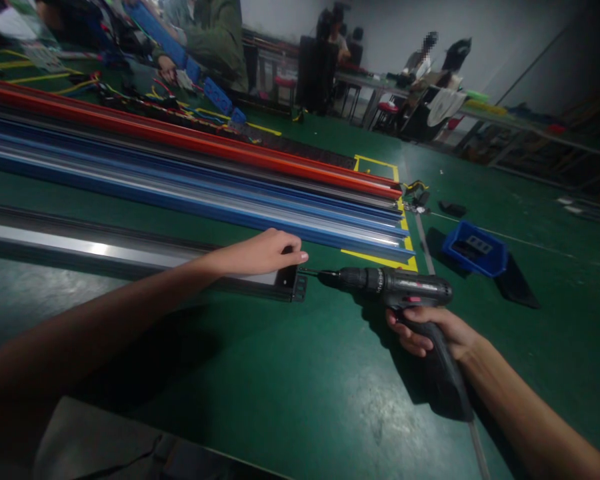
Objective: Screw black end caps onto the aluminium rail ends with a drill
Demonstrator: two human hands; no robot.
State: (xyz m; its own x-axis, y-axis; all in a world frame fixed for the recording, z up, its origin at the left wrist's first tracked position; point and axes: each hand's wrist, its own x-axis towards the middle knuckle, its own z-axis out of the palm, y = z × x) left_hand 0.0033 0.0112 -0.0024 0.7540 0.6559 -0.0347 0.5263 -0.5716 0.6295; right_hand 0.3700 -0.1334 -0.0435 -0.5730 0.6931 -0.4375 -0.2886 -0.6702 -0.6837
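My right hand is wrapped round the handle of a black power drill, which points left and has a cord running down from its grip. Its thin bit reaches the black end cap of a long black-and-silver metal profile; whether the tip sits in a screw is too small to see. Over the profile's right end lies my left hand, its fingers curled round the far side and its thumb near the bit. Part of the profile is hidden under that hand and forearm.
Beyond lie several long blue profiles and a red one on the green table. A blue bin with small parts stands right. Wired blue power strips and a co-worker's sleeve are at the back left.
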